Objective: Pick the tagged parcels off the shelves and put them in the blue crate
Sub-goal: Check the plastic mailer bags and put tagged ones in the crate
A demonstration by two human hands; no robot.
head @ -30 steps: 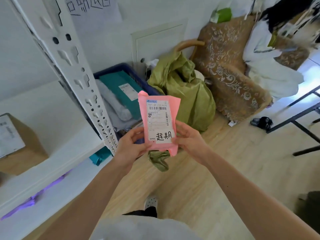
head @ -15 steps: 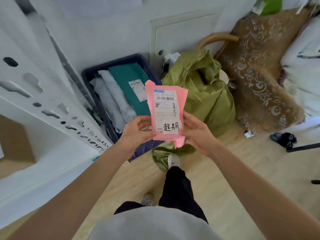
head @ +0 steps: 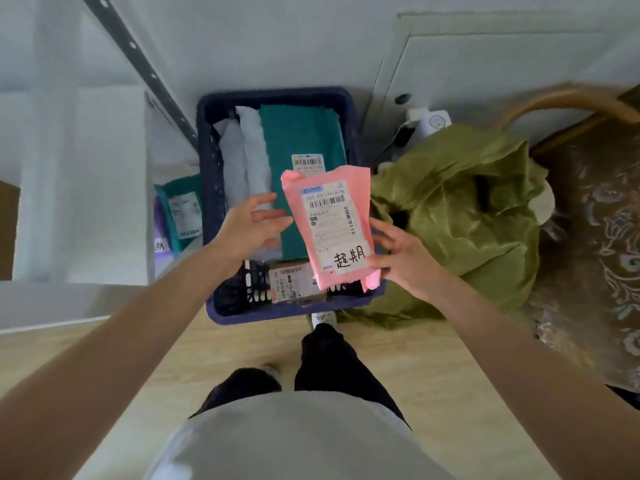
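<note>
Pink plastic mailer parcel (head: pixel 325 223), likely light, limp and slick, poised over the blue crate (head: pixel 277 311) at its near right corner, lower edge pinched by right hand (head: pixel 405 261); left hand (head: pixel 247 226) open-fingered, also over the crate.

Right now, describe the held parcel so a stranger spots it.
Blue crate on the floor by the wall. Over its right side, the right hand pinches a pink parcel. Only pink one, black handwriting on its label; its neighbour underneath is a teal parcel.
</note>
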